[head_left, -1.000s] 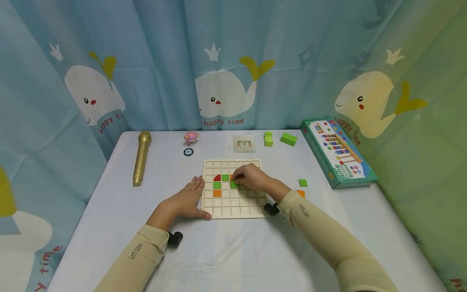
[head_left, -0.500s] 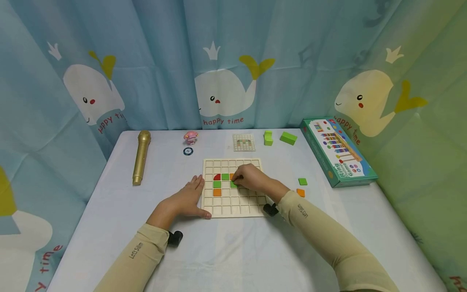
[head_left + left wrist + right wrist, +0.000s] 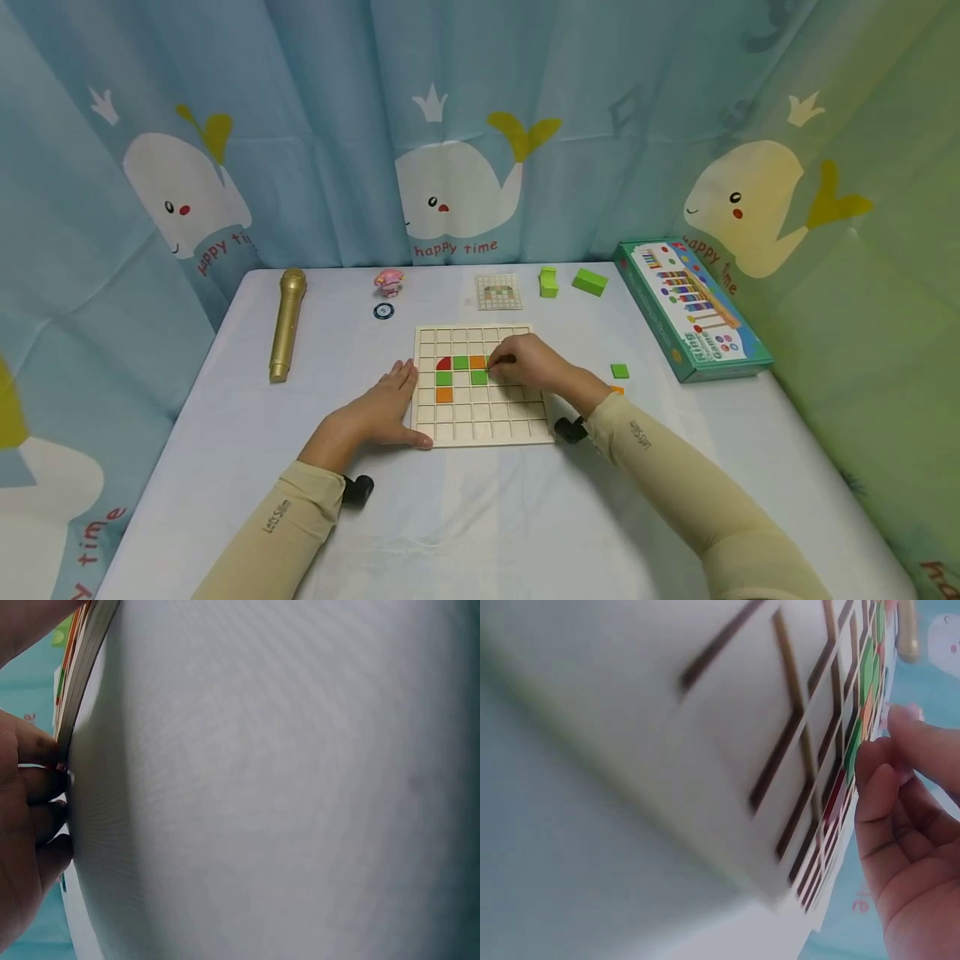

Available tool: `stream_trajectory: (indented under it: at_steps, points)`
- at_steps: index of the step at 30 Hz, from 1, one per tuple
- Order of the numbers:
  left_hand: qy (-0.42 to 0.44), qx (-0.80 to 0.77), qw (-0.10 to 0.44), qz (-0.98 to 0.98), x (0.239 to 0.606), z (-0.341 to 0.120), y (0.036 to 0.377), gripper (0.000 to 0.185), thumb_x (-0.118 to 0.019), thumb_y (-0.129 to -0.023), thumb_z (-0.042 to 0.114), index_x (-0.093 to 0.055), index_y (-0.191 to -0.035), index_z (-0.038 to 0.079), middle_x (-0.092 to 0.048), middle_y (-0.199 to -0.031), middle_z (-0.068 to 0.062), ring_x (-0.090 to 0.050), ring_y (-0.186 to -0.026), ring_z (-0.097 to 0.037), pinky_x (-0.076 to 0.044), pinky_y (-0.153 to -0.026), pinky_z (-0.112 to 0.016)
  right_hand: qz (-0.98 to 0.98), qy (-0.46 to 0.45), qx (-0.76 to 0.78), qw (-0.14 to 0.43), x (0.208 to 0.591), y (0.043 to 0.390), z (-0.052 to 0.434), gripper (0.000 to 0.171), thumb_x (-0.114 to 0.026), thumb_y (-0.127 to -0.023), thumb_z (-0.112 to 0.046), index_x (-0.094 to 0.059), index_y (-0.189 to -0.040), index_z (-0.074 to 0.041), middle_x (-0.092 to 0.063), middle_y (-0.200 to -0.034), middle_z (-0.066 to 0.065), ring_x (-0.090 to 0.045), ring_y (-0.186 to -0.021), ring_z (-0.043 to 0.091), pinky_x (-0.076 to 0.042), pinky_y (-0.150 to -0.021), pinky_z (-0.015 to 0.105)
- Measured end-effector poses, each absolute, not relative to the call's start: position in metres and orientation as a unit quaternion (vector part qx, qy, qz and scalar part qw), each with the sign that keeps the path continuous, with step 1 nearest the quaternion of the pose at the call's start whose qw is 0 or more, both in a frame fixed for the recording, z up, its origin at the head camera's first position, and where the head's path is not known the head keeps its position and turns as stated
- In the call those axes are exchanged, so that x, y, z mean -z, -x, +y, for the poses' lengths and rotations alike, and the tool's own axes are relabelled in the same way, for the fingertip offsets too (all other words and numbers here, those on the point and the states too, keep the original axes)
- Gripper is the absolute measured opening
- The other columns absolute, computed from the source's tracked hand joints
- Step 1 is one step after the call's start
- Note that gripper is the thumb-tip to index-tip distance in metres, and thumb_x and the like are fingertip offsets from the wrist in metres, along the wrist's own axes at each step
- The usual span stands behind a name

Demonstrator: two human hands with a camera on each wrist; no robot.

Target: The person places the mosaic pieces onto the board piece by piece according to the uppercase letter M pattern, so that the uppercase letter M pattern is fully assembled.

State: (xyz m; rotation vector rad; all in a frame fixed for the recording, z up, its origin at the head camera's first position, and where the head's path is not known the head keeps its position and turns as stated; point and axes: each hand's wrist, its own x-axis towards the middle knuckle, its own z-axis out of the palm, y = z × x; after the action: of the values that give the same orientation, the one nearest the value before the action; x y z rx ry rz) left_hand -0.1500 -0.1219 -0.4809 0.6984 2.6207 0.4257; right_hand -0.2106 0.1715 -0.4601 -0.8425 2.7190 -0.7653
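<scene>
A pale square grid board (image 3: 480,432) lies on the table. In its recesses sit a red quarter-round tile (image 3: 445,363), green tiles (image 3: 461,362) and orange tiles (image 3: 477,362). My left hand (image 3: 377,408) lies along the board's left edge, fingers extended and thumb at the near corner. Over the board, my right hand (image 3: 534,363) has loosely bent fingers, with fingertips just right of the upper orange tile and the green tile (image 3: 478,378) below it. No tile shows between its fingers in the right wrist view. A dark red piece (image 3: 835,799) lies on the board beneath that hand.
Right of the board lie a loose green tile (image 3: 619,371) and an orange tile (image 3: 618,390), partly hidden. Behind are a pattern card (image 3: 498,292), green blocks (image 3: 590,282), a pink figure (image 3: 389,282) and a dark disc (image 3: 384,311). A gold microphone (image 3: 287,327) and game box (image 3: 693,312) flank them.
My right hand has shifted slightly right, uncovering the upper orange tile and more of the green tile below. The left hand stays at the board's edge.
</scene>
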Motion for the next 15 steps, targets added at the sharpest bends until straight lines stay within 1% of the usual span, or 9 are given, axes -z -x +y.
stream_trajectory:
  at_steps: [3, 9, 15]
  points:
    - [-0.253, -0.149, 0.195, 0.936, 0.481, -0.122, 0.150, 0.127, -0.080, -0.076, 0.062, -0.014, -0.156, -0.011, -0.006, -0.165, -0.025, -0.002, -0.153, -0.038, -0.013, -0.122, -0.047, 0.921, 0.265, 0.267, 0.100, 0.456, 0.208, 0.182, 0.009, -0.073, -0.094, -0.013, -0.079, -0.099, -0.011, -0.072, -0.101, -0.001, -0.065, -0.099, 0.019, -0.054, -0.085, 0.036]
    - [-0.245, -0.145, 0.198, 0.938, 0.482, -0.122, 0.151, 0.127, -0.080, -0.075, 0.062, -0.013, -0.157, -0.009, -0.006, -0.166, -0.023, -0.002, -0.153, -0.036, -0.013, -0.122, -0.047, 0.927, 0.223, 0.284, 0.102, 0.452, 0.204, 0.204, 0.012, -0.073, -0.094, -0.015, -0.078, -0.102, -0.009, -0.072, -0.102, 0.000, -0.062, -0.089, 0.016, -0.052, -0.077, 0.034]
    - [-0.235, -0.142, 0.199, 0.941, 0.485, -0.121, 0.150, 0.130, -0.081, -0.073, 0.064, -0.013, -0.158, -0.006, -0.006, -0.167, -0.020, -0.002, -0.154, -0.034, -0.014, -0.122, -0.046, 0.933, 0.202, 0.284, 0.094, 0.450, 0.202, 0.227, 0.013, -0.074, -0.093, -0.018, -0.078, -0.102, -0.009, -0.071, -0.096, 0.000, -0.060, -0.081, 0.015, -0.052, -0.070, 0.033]
